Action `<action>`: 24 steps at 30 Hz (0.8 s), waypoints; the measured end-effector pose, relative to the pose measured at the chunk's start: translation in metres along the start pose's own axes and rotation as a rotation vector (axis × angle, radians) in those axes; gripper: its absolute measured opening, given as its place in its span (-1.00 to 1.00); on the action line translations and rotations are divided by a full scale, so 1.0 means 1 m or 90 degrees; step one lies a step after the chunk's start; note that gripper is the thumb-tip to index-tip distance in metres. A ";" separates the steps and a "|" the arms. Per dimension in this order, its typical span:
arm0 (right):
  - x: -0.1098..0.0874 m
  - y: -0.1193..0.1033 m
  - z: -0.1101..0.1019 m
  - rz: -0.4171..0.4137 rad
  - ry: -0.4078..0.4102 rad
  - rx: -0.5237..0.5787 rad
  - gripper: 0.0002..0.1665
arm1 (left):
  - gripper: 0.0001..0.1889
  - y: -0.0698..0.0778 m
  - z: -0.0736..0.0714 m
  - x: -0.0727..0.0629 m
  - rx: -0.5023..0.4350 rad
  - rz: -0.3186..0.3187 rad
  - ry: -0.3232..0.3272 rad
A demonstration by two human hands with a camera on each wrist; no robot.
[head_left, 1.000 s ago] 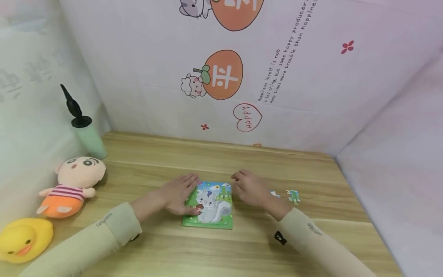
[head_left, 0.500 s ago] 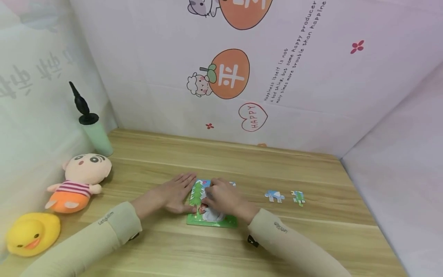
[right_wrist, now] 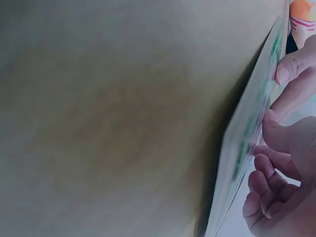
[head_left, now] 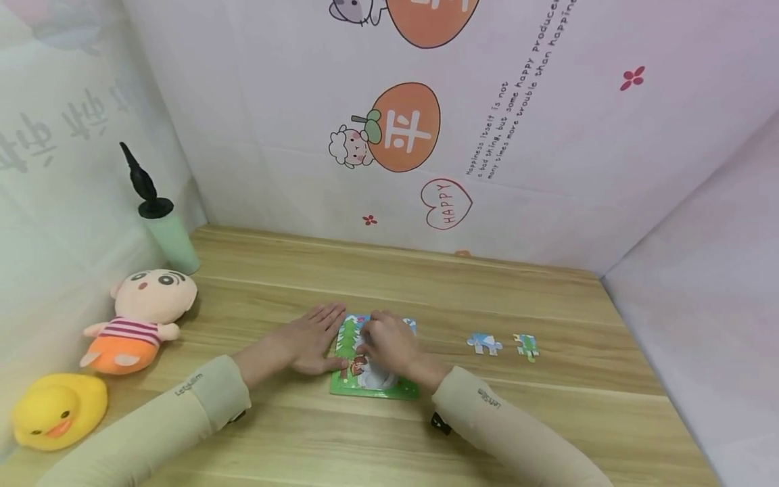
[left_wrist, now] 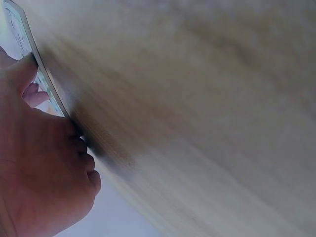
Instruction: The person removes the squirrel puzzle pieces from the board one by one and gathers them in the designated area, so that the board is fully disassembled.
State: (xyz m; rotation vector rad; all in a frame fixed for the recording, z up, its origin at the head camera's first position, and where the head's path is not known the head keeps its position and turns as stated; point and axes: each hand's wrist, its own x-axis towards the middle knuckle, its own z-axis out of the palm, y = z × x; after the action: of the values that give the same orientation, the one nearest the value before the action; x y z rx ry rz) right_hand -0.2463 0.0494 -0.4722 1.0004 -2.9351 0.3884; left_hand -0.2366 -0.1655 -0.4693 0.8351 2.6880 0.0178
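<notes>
A jigsaw puzzle (head_left: 371, 391) with a green border and a grey squirrel picture lies on the wooden table. My left hand (head_left: 315, 340) lies at its left side, fingers stretched forward and thumb over the picture. In the left wrist view that thumb (left_wrist: 24, 71) rests across the board's edge. My right hand (head_left: 392, 343) is over the puzzle's middle with bent fingers, covering much of the squirrel. The right wrist view shows its thumb (right_wrist: 277, 132) and fingertips at the puzzle's surface; I cannot tell whether they pinch a piece.
Two loose jigsaw pieces lie to the right: a blue-and-white piece (head_left: 485, 343) and a green-and-blue piece (head_left: 526, 346). Along the left stand a yellow rubber duck (head_left: 59, 411), a plush doll (head_left: 140, 321) and a green hand pump (head_left: 170, 237). Printed cloth (head_left: 274, 169) walls the table's back.
My right hand has moved left from beside the puzzle onto its middle, uncovering the blue-and-white piece. The left hand stays at the puzzle's left side. The head view has shifted slightly.
</notes>
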 end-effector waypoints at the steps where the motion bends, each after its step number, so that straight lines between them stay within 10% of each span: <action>1: 0.000 -0.001 -0.001 0.005 -0.004 0.006 -0.62 | 0.08 0.000 0.000 0.000 0.000 -0.001 0.001; 24: 0.001 -0.006 -0.004 0.028 0.000 0.036 -0.67 | 0.06 0.002 -0.003 0.001 0.003 -0.005 0.000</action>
State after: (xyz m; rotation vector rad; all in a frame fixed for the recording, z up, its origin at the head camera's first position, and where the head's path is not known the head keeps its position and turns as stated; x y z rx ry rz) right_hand -0.2437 0.0457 -0.4671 0.9426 -2.9672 0.4745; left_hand -0.2369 -0.1626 -0.4667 0.8255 2.6928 0.0089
